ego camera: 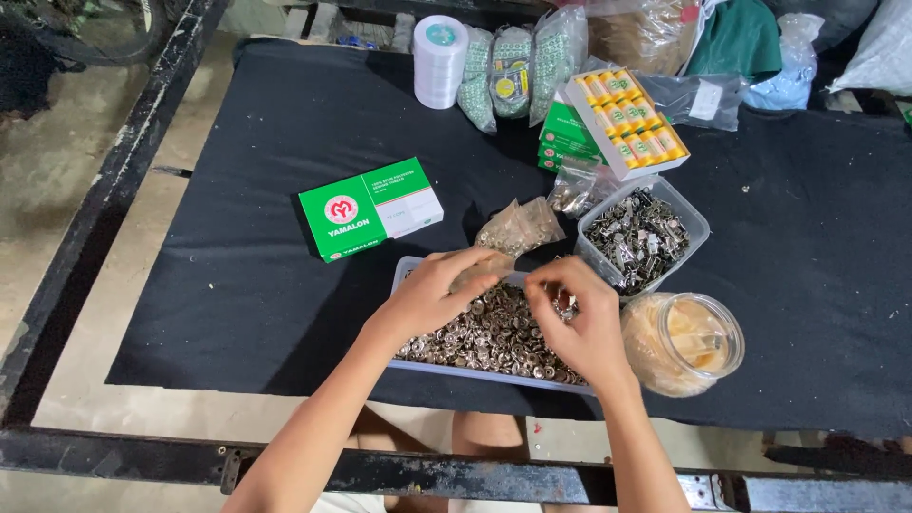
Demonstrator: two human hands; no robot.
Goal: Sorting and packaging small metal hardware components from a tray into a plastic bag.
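Head view showed your left hand [432, 290] and right hand [579, 318] over the shallow tray [404, 275] of metal snap buttons [484, 332] at the worktop's [237, 313] near edge, each grip pinched narrowly, apparently on small pieces, for close sorting.

blk cloth [237, 285], grn/wht box [370, 209], silver snaps [494, 332]

Shallow tray [403, 275] of metal buttons [494, 332]
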